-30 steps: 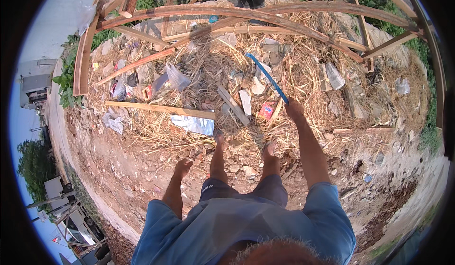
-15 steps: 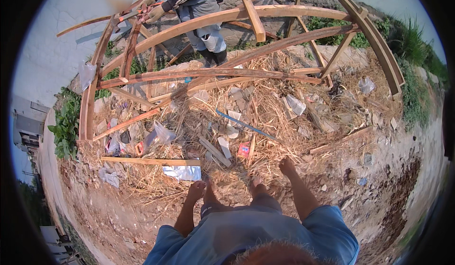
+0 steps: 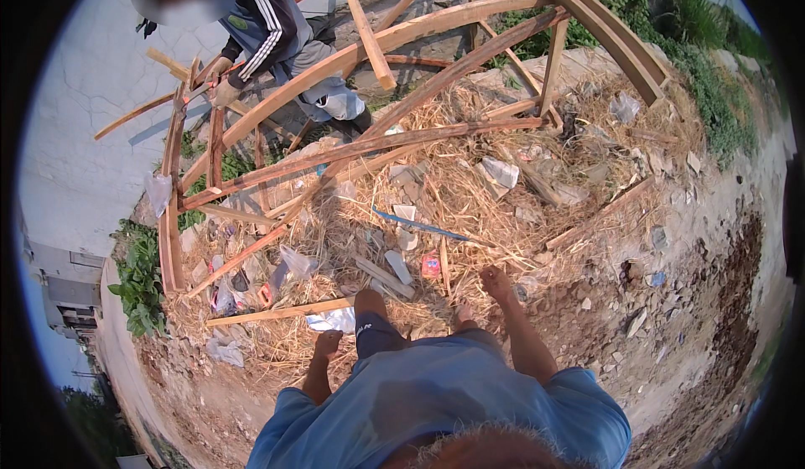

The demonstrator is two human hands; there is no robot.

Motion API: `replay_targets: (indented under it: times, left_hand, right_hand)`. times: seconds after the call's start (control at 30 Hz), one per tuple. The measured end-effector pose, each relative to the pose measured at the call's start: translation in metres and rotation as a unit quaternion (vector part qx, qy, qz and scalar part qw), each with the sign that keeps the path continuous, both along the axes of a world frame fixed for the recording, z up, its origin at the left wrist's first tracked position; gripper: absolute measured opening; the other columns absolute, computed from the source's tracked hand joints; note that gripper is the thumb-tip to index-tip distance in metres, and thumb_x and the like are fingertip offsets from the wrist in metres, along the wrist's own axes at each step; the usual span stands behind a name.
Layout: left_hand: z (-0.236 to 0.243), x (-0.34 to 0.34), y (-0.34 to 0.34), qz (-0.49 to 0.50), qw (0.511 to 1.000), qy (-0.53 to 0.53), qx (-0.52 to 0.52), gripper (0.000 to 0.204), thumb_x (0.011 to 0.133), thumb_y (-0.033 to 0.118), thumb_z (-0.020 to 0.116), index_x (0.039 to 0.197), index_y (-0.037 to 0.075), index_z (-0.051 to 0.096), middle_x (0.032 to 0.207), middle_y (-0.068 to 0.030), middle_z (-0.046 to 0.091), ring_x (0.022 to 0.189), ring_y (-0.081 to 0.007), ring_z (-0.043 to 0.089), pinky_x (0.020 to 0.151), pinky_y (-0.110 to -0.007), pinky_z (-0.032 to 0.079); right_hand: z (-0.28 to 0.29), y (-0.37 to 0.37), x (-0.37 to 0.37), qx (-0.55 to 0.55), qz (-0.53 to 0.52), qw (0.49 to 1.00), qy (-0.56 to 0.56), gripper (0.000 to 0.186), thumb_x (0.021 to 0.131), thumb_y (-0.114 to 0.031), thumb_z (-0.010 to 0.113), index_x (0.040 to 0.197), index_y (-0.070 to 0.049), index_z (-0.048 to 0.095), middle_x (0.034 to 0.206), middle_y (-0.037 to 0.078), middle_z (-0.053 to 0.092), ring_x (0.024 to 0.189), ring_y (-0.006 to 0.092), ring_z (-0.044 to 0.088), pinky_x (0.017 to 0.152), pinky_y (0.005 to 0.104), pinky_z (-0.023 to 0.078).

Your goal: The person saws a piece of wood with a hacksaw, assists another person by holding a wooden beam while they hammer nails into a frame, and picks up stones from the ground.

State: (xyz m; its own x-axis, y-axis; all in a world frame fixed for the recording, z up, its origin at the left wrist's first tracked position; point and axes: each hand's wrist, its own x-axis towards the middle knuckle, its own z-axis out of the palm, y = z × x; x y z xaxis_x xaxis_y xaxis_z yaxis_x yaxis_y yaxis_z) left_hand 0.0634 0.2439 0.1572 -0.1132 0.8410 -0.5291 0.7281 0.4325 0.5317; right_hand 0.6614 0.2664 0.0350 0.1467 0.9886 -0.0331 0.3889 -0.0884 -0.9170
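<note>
My right hand (image 3: 498,286) hangs over the straw at lower right, its fingers loosely apart and holding nothing. Beyond it a long blue strip (image 3: 419,224) lies on the straw, with a small red packet (image 3: 431,268) nearby. My left hand (image 3: 326,342) hangs beside my left leg, empty and loosely open, near a silvery sheet (image 3: 323,320) and a loose wooden batten (image 3: 277,315).
A curved frame of wooden beams (image 3: 453,23) spans the far side. A co-worker (image 3: 293,54) bends over its left end, both hands at a tool there, against a pale wall (image 3: 92,117). Straw, rubble and plastic litter cover the ground; plants (image 3: 138,284) grow at left.
My right hand has let go of the blue strip, which now lies on the straw. The view has tilted up, showing the co-worker, who has bent lower. My left leg has shifted forward.
</note>
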Motion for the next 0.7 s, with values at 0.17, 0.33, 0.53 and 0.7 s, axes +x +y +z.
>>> replay_targets:
  times: [0.17,0.33,0.53,0.7]
  left_hand:
    - [0.090,0.042,0.034,0.133,0.987,-0.092,0.012,0.030,0.093,0.028,0.061,0.111,0.004,0.065,0.095,-0.0066,0.067,0.080,-0.0143,0.066,0.063,-0.029,0.051]
    - [0.115,0.025,0.012,0.219,0.962,-0.118,0.109,0.035,0.092,0.030,0.063,0.116,0.004,0.064,0.094,-0.0069,0.069,0.076,-0.0157,0.069,0.061,-0.028,0.052]
    - [0.087,0.007,-0.043,0.393,0.900,-0.148,0.115,0.030,0.094,0.024,0.060,0.112,-0.001,0.063,0.090,-0.0059,0.067,0.074,-0.0135,0.065,0.061,-0.026,0.051]
    - [0.065,-0.026,0.012,0.426,0.874,-0.174,0.156,0.032,0.096,0.028,0.059,0.113,0.001,0.063,0.093,-0.0069,0.067,0.076,-0.0137,0.066,0.062,-0.025,0.050]
  right_hand:
    - [0.297,0.296,-0.089,0.175,-0.063,0.980,-0.067,0.053,0.097,-0.044,0.053,0.124,0.002,0.054,0.110,0.026,0.062,0.101,0.0435,0.061,0.087,0.0515,0.048]
    - [0.380,0.443,-0.126,0.184,-0.038,0.950,-0.251,0.051,0.091,-0.039,0.061,0.120,0.002,0.052,0.106,0.027,0.059,0.100,0.0445,0.061,0.085,0.0527,0.051]
    - [0.344,0.533,-0.111,0.063,0.023,0.953,-0.296,0.061,0.089,-0.040,0.059,0.130,0.002,0.042,0.105,0.033,0.063,0.092,0.0478,0.065,0.081,0.0541,0.053]
    - [0.334,0.526,-0.137,0.142,-0.023,0.928,-0.344,0.057,0.093,-0.033,0.055,0.135,0.001,0.040,0.104,0.030,0.065,0.092,0.0484,0.064,0.078,0.0558,0.051]
